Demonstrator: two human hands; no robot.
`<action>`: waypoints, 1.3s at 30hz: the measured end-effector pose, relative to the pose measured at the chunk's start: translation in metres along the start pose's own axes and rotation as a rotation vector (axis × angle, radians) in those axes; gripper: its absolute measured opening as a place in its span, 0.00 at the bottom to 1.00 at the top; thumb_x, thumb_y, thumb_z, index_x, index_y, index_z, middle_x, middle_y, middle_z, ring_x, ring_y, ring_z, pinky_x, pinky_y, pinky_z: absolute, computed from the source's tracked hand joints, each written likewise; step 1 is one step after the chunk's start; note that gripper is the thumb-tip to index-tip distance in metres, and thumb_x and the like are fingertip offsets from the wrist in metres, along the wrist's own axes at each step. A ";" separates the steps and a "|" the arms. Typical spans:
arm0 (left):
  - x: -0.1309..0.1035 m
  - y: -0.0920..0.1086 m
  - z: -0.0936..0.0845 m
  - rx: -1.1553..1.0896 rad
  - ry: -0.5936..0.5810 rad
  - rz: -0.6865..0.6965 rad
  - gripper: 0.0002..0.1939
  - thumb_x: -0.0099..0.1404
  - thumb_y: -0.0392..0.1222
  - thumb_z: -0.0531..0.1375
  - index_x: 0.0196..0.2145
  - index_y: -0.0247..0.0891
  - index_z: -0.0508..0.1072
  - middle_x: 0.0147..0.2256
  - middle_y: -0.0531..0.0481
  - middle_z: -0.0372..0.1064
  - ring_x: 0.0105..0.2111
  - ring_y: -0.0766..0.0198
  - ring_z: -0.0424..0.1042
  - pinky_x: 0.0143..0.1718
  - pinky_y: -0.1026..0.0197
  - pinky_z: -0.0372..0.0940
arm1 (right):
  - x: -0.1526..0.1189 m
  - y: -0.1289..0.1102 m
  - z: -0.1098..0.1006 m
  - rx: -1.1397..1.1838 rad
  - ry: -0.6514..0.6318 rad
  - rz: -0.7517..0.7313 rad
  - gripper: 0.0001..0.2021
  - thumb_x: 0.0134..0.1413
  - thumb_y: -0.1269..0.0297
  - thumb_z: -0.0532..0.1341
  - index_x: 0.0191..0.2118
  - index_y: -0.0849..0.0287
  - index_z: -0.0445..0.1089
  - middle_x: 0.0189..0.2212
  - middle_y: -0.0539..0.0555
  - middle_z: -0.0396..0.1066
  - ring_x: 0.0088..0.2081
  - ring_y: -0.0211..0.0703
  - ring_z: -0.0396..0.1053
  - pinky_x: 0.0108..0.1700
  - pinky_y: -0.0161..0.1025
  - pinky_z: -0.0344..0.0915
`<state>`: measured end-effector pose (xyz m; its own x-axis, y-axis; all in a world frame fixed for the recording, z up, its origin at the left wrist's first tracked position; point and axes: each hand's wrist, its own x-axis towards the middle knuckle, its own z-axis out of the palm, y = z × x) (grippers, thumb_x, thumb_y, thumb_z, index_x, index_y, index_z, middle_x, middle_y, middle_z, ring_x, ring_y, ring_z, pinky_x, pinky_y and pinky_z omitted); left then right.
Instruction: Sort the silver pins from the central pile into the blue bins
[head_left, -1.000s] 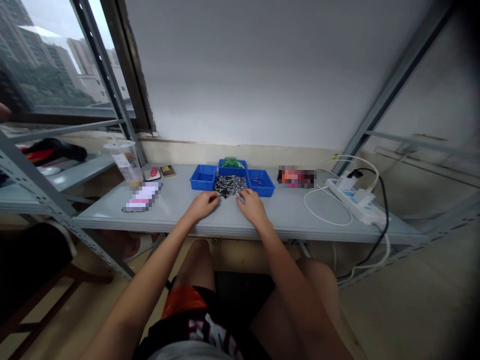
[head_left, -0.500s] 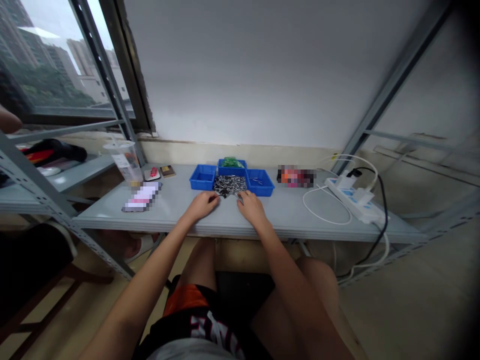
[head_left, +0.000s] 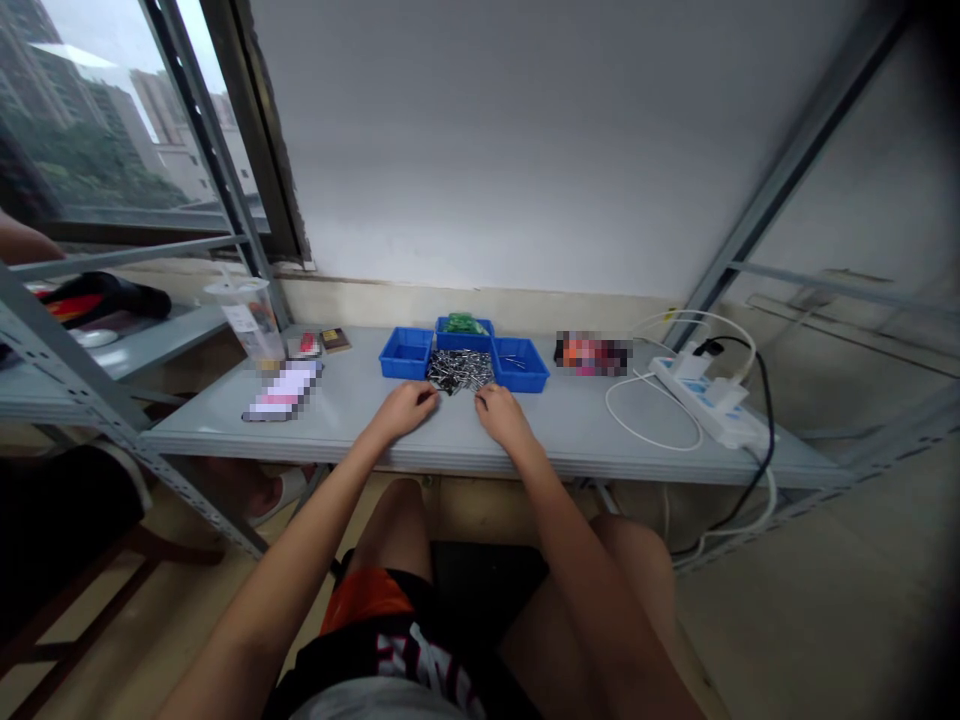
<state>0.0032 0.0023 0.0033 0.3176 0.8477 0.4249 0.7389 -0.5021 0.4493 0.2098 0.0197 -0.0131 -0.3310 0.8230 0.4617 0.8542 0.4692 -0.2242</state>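
A heap of small, shiny metal pieces, screw-like, lies on the grey table, with some dark pieces along its front left edge. My left hand rests at the heap's front left, its fingers curled and the thumb near the fingertips. My right hand is at the front right corner, thumb and fingers drawn together. Anything within either hand is too small to make out. Around the heap stand three blue bins: the left bin, the back bin with green packets, and the right bin with a few thin metal pieces.
A phone, a lidded plastic cup and a small box are at the left. To the right lie a blurred colourful item and a white power strip with cables. Metal posts flank the table.
My right hand's fingers have drawn in slightly at the edge of the heap. My left hand has hardly moved. The bins stay where they were.
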 end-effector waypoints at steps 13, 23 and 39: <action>0.000 -0.002 0.001 0.002 -0.002 0.006 0.13 0.63 0.42 0.51 0.33 0.36 0.74 0.32 0.47 0.74 0.32 0.60 0.69 0.35 0.62 0.61 | 0.000 0.003 -0.001 0.118 0.128 0.116 0.17 0.52 0.80 0.49 0.43 0.62 0.70 0.41 0.61 0.69 0.43 0.48 0.66 0.47 0.41 0.63; -0.001 -0.003 0.001 -0.053 -0.060 0.096 0.14 0.61 0.45 0.55 0.40 0.37 0.75 0.37 0.47 0.74 0.37 0.59 0.70 0.40 0.61 0.62 | -0.001 -0.001 -0.001 0.523 -0.006 -0.229 0.12 0.54 0.76 0.54 0.43 0.59 0.66 0.37 0.54 0.70 0.39 0.40 0.68 0.43 0.38 0.64; 0.000 -0.003 0.000 -0.111 -0.113 0.157 0.10 0.61 0.40 0.54 0.32 0.35 0.75 0.32 0.48 0.73 0.33 0.61 0.68 0.37 0.62 0.61 | 0.001 -0.002 0.000 0.490 -0.025 -0.269 0.10 0.53 0.78 0.56 0.40 0.60 0.67 0.35 0.54 0.69 0.37 0.39 0.67 0.41 0.37 0.64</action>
<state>0.0011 0.0037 0.0014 0.4926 0.7686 0.4082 0.6075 -0.6396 0.4710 0.2079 0.0197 -0.0126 -0.5262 0.6583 0.5382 0.4538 0.7527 -0.4770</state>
